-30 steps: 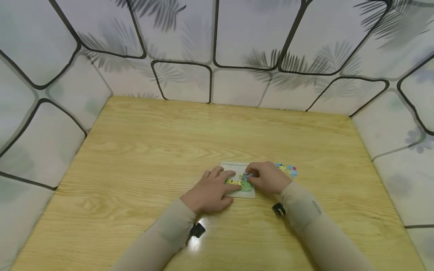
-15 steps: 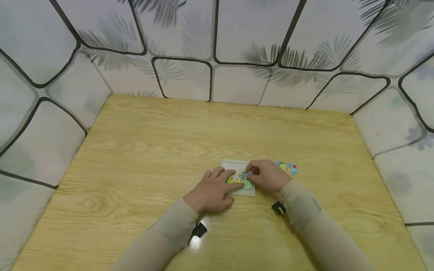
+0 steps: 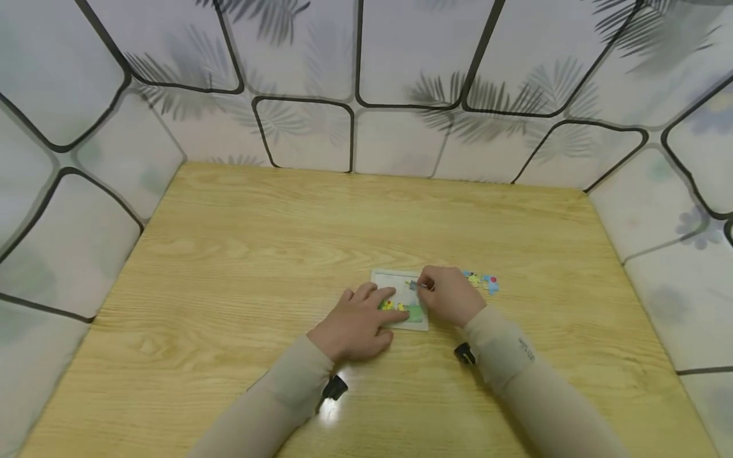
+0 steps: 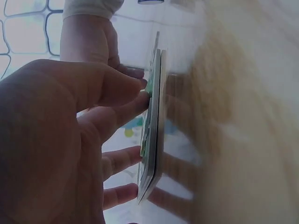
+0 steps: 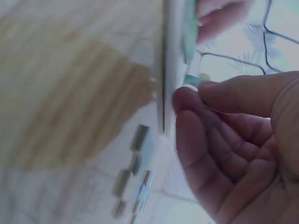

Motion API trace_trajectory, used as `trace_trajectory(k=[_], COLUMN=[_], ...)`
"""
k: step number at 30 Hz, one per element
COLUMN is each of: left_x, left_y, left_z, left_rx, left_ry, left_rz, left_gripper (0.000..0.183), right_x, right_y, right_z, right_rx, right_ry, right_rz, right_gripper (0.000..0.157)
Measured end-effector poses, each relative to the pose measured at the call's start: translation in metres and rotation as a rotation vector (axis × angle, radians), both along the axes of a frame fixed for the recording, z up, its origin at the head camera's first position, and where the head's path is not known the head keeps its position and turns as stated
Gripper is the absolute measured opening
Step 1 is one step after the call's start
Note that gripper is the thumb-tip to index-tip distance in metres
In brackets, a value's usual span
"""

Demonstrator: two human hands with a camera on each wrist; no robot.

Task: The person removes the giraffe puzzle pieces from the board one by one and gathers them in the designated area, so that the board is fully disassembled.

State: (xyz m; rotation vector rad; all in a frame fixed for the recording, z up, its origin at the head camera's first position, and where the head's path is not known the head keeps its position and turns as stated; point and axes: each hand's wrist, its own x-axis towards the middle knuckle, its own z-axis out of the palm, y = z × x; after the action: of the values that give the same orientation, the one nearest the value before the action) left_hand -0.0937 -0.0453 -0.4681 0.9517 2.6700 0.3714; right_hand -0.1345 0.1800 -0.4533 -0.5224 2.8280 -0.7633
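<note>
Left hand (image 3: 356,320) rests on the white tray (image 3: 395,280), my fingers spread, fingertips on it and on the green and yellow pieces (image 3: 415,313) along its near side. Right hand (image 3: 452,296) pinches a bluish piece (image 3: 413,285) by its edge between thumb and forefinger, over the tray's right part. Loose pieces (image 3: 490,282) lie on the table (image 3: 258,254), right of the tray. Risks, my judgement: the held piece could twist or drop, since so little of it is gripped; a misaligned tab, pressed down, could lift its neighbours; if my left fingers ease off, the tray could skid. Labels: dark print on my right sleeve (image 3: 509,356), too small to read; no brand legible.
</note>
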Motion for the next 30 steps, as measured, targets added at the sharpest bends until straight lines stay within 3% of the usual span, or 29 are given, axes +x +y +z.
trace_trajectory(k=[3, 8, 16, 22, 25, 30], left_x=[-0.002, -0.004, -0.006, -0.015, -0.019, -0.024], left_y=[-0.002, -0.005, -0.009, -0.023, -0.029, -0.032], left_z=[-0.002, -0.003, 0.000, 0.006, 0.007, 0.005], left_rx=[0.021, 0.033, 0.061, 0.146, 0.122, 0.066], left_ry=[-0.017, -0.043, -0.049, -0.041, -0.055, -0.045], left_rz=[0.007, 0.008, -0.002, 0.081, 0.139, 0.165], left_gripper=[0.048, 0.054, 0.058, 0.066, 0.072, 0.069], right_x=[-0.002, -0.001, 0.014, 0.011, 0.007, 0.000], right_y=[0.012, 0.054, 0.118, 0.127, 0.126, 0.119], right_z=[0.004, 0.018, 0.028, 0.015, 0.010, 0.015], right_rx=[-0.019, -0.027, 0.077, 0.148, 0.186, 0.229], right_ry=[-0.051, -0.143, -0.214, -0.174, -0.162, -0.162], right_rz=[-0.018, -0.061, -0.090, -0.068, -0.076, -0.065], right_gripper=[0.010, 0.027, 0.021, 0.015, 0.013, 0.015])
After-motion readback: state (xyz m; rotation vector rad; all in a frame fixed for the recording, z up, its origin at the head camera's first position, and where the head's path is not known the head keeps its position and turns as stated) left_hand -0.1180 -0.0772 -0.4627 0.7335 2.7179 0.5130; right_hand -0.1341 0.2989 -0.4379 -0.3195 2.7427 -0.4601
